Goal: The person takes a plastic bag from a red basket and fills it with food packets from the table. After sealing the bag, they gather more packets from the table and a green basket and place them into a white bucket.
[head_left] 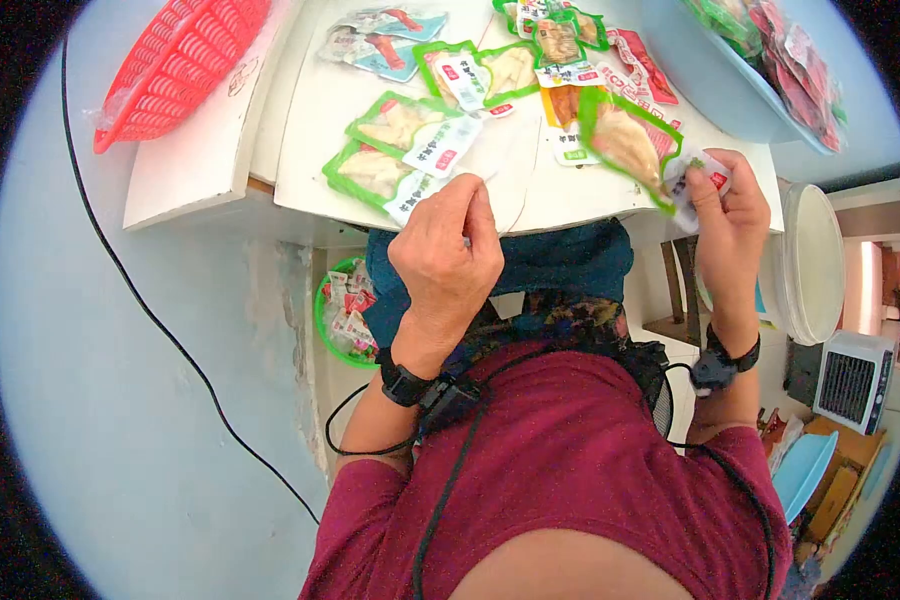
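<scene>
My right hand [728, 215] pinches the white end of a green-edged, clear-fronted food packet [625, 145]. That packet is tilted over the table's right side, with pale food inside. My left hand [445, 250] is closed at the table's front edge, thumb against curled fingers; whatever they hold, if anything, is hidden. Just beyond it two green-edged packets [370, 172] overlap, their white label ends pointing toward my left hand. Farther back lies another pair of green-edged packets [480, 75]. An orange packet [562, 105] is partly covered by the held one.
Blue-and-clear packets [385, 42] lie at the back left, a red packet [642, 65] at the back right. A red basket [175, 70] stands left; a blue tub [705, 75] of packets stands right. Below are a green basket [322, 320] of small sachets and a white bucket [815, 265].
</scene>
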Available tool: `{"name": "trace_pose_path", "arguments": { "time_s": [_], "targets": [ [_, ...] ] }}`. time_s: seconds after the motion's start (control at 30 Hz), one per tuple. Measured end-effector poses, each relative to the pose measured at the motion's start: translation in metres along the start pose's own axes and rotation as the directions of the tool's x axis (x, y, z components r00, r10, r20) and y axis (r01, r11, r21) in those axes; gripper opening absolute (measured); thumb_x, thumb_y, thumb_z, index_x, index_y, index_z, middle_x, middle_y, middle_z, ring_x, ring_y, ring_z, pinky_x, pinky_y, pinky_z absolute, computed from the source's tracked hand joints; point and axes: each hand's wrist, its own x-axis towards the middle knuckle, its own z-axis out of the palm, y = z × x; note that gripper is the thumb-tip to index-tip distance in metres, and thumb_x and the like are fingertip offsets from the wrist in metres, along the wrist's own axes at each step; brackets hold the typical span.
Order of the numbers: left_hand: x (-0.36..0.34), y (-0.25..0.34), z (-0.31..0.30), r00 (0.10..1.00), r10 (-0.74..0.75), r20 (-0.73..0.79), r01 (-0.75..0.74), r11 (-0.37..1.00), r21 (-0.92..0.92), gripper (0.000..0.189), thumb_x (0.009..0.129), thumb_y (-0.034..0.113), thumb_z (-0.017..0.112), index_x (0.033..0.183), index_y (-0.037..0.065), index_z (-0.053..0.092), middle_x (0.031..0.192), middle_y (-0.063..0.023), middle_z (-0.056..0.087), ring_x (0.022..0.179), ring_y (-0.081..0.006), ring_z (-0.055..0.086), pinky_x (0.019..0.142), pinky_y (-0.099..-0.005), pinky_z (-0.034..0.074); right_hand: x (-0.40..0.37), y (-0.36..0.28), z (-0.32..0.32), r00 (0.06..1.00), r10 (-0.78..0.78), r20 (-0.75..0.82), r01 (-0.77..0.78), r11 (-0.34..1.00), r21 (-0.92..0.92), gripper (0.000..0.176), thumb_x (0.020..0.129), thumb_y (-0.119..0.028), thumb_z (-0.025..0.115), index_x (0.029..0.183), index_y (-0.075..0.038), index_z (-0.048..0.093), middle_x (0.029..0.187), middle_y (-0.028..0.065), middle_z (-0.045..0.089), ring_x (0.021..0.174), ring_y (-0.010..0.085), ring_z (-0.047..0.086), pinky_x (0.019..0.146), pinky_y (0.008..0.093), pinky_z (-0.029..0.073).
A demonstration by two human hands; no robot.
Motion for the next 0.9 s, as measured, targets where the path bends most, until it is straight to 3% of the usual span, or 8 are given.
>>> {"name": "trace_pose_path", "arguments": {
  "time_s": [0.07, 0.13, 0.2, 0.3, 0.4, 0.6, 0.7, 0.9],
  "targets": [
    [0.001, 0.003, 0.000, 1.000, 0.004, 0.014, -0.004, 1.000, -0.006, 0.016, 0.078, -0.003, 0.069, 0.092, 0.003, 0.064, 0.072, -0.0086, 0.063, 0.059, -0.0243, 0.060, 0.050, -0.0341, 0.046, -0.004, -0.010, 0.011, 0.956, -0.290, -0.051, 0.243, 0.874, -0.422, 0.013, 0.094, -0.007, 0.059, 0.105, -0.003, 0.064, 0.093, 0.0107, 0.071, 0.087, 0.0240, 0.070, 0.082, 0.0336, 0.054],
    [0.001, 0.003, 0.001, 1.000, 0.004, 0.021, -0.004, 1.000, 0.003, 0.015, 0.079, -0.002, 0.070, 0.092, 0.003, 0.064, 0.073, -0.0084, 0.064, 0.059, -0.0240, 0.060, 0.050, -0.0340, 0.046, -0.002, 0.014, 0.018, 0.811, -0.569, 0.135, 0.564, 0.703, -0.432, 0.015, 0.086, -0.003, 0.060, 0.101, -0.004, 0.064, 0.103, 0.0109, 0.069, 0.101, 0.0321, 0.067, 0.091, 0.0404, 0.052],
    [0.000, 0.003, 0.001, 1.000, -0.002, 0.022, 0.002, 1.000, 0.005, 0.013, 0.080, -0.001, 0.069, 0.092, 0.004, 0.065, 0.073, -0.0085, 0.064, 0.056, -0.0216, 0.059, 0.050, -0.0327, 0.046, -0.002, 0.021, 0.021, 0.657, -0.664, 0.357, 0.747, 0.510, -0.426, 0.021, 0.082, -0.001, 0.061, 0.102, -0.004, 0.063, 0.112, 0.0109, 0.068, 0.112, 0.0333, 0.063, 0.097, 0.0442, 0.049],
    [-0.001, 0.002, 0.001, 1.000, -0.017, 0.020, 0.017, 1.000, 0.004, 0.009, 0.084, 0.003, 0.069, 0.093, 0.005, 0.068, 0.072, -0.0086, 0.065, 0.052, -0.0168, 0.058, 0.048, -0.0298, 0.044, -0.011, 0.027, 0.019, 0.636, -0.536, 0.555, 0.772, 0.447, -0.453, 0.030, 0.073, 0.002, 0.062, 0.102, -0.004, 0.062, 0.124, 0.0135, 0.063, 0.122, 0.0340, 0.056, 0.103, 0.0495, 0.044],
    [-0.001, 0.001, 0.001, 1.000, -0.004, 0.018, 0.004, 1.000, 0.000, 0.009, 0.084, 0.003, 0.069, 0.093, 0.005, 0.068, 0.071, -0.0082, 0.065, 0.051, -0.0159, 0.057, 0.048, -0.0291, 0.044, -0.017, 0.019, 0.014, 0.711, -0.472, 0.521, 0.702, 0.518, -0.489, 0.037, 0.069, 0.001, 0.066, 0.105, -0.003, 0.062, 0.127, 0.0148, 0.061, 0.124, 0.0352, 0.053, 0.107, 0.0480, 0.041],
    [0.000, 0.003, 0.002, 0.999, -0.025, 0.044, 0.025, 1.000, -0.011, 0.009, 0.084, 0.003, 0.069, 0.093, 0.004, 0.068, 0.072, -0.0088, 0.065, 0.052, -0.0164, 0.058, 0.049, -0.0292, 0.045, -0.023, 0.039, 0.018, 0.941, -0.325, 0.096, 0.338, 0.879, -0.337, 0.043, 0.069, -0.010, 0.075, 0.108, -0.001, 0.061, 0.127, 0.0204, 0.058, 0.122, 0.0361, 0.052, 0.105, 0.0439, 0.040],
    [0.000, 0.005, 0.002, 0.999, -0.016, 0.040, 0.016, 1.000, -0.017, 0.010, 0.083, 0.002, 0.069, 0.092, 0.004, 0.067, 0.072, -0.0087, 0.064, 0.054, -0.0190, 0.059, 0.050, -0.0311, 0.046, -0.015, 0.035, 0.032, 0.938, -0.333, 0.091, 0.316, 0.720, -0.618, 0.044, 0.069, -0.018, 0.080, 0.105, 0.000, 0.061, 0.122, 0.0223, 0.059, 0.116, 0.0355, 0.053, 0.097, 0.0436, 0.044],
    [-0.002, 0.004, 0.001, 0.999, -0.017, 0.035, 0.018, 1.000, -0.018, 0.013, 0.080, -0.001, 0.069, 0.092, 0.005, 0.064, 0.069, -0.0078, 0.061, 0.058, -0.0238, 0.059, 0.050, -0.0344, 0.045, -0.007, 0.039, 0.040, 0.987, -0.096, 0.131, 0.153, 0.818, -0.555, 0.039, 0.070, -0.021, 0.082, 0.093, 0.000, 0.058, 0.102, 0.0173, 0.065, 0.097, 0.0294, 0.061, 0.079, 0.0400, 0.049]
  ]
}}
